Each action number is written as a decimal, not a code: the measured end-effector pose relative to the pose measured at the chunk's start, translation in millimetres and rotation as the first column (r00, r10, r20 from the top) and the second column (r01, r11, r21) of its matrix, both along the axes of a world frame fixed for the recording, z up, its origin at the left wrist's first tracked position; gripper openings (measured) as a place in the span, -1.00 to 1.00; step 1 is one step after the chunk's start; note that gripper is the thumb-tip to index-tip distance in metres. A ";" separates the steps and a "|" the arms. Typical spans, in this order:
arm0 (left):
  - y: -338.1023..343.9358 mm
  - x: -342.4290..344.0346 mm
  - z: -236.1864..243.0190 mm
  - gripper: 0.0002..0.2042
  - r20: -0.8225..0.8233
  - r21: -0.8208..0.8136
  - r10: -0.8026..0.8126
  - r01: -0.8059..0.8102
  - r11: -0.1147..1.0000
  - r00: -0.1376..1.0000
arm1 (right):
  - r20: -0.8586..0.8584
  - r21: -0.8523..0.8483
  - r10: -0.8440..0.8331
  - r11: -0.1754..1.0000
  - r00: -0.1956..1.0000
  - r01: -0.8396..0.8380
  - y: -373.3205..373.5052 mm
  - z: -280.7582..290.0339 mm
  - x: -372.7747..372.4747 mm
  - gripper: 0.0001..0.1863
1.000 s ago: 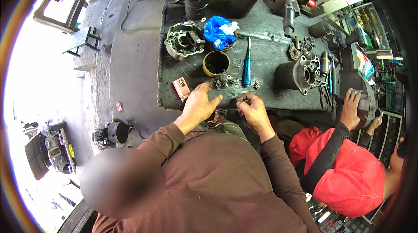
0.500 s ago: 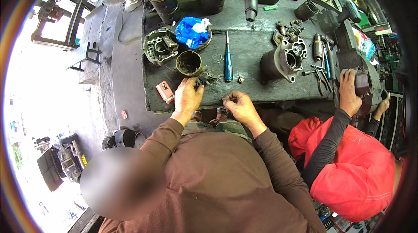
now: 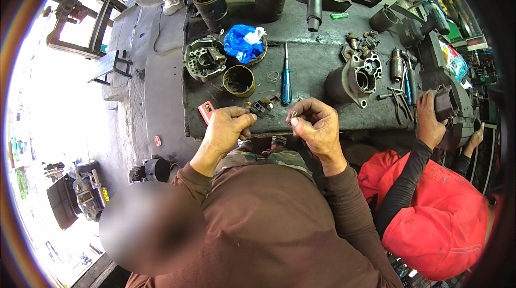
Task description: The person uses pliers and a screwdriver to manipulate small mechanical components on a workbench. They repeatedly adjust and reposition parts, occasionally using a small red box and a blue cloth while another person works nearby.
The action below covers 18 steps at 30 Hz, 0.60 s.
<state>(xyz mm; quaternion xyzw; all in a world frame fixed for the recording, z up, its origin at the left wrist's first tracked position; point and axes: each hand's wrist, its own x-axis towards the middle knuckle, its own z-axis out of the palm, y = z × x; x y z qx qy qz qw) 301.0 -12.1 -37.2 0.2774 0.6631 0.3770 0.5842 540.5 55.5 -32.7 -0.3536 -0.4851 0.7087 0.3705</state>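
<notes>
My left hand (image 3: 227, 129) is at the bench's front edge, thumb and fingers pressed together; whatever is between them, if anything, is hidden. Just beyond its fingertips is a small dark metal part (image 3: 263, 106). My right hand (image 3: 317, 124) is raised at the same edge, pinching a small metal piece (image 3: 294, 115) between thumb and fingers. A screwdriver (image 3: 286, 81) with a blue handle lies beyond and between my hands. Left of my left hand is a small red and white box (image 3: 205, 110). An open round metal ring (image 3: 238, 81) stands behind it.
A metal housing (image 3: 205, 59) and a basket with a blue plastic bag (image 3: 243, 43) sit back left. A cylindrical housing (image 3: 349, 83), pliers (image 3: 400, 108) and other tools lie right. A co-worker in a red shirt (image 3: 435, 207) grips a machine part (image 3: 447, 104) close by.
My right hand has risen and moved right and forward; the small piece that lay by the screwdriver no longer shows there. My left hand has drawn back slightly from the dark part.
</notes>
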 end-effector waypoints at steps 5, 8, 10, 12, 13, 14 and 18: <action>-3.7 -3.2 -0.1 -0.75 -0.019 0.011 -0.015 0.015 1.000 1.000 | -0.230 -0.176 0.007 0.983 0.973 -0.049 -3.4 -0.2 -22.8 -0.78; -5.7 -4.6 1.3 -0.71 -0.066 0.000 -0.032 0.032 0.999 0.997 | -0.175 -0.163 -0.030 0.987 0.984 0.001 -9.5 1.9 -36.1 -0.61; -7.2 -2.8 3.4 -0.68 -0.235 0.104 -0.029 0.055 0.993 0.972 | -0.085 -0.118 -0.033 0.993 0.996 0.022 -12.6 6.8 -40.0 -0.62; -7.3 -4.1 5.9 -0.62 -0.391 0.183 -0.011 0.090 0.979 0.920 | 0.243 0.119 -0.039 0.993 0.969 0.010 -14.6 12.7 -41.1 -0.74; -7.0 -5.9 7.2 -0.63 -0.423 0.204 -0.006 0.102 0.974 0.906 | 0.387 0.234 -0.068 0.972 0.920 -0.026 -14.6 15.2 -41.4 -0.80; -6.6 -8.1 8.3 -0.63 -0.455 0.226 0.000 0.115 0.967 0.891 | 0.424 0.357 -0.110 0.932 0.899 -0.055 -14.0 16.9 -42.4 -0.81; -2.2 -16.9 8.4 -0.65 -0.531 0.265 -0.021 0.190 0.945 0.847 | 0.480 0.660 -0.277 0.739 0.833 -0.134 -18.6 18.2 -46.9 -0.80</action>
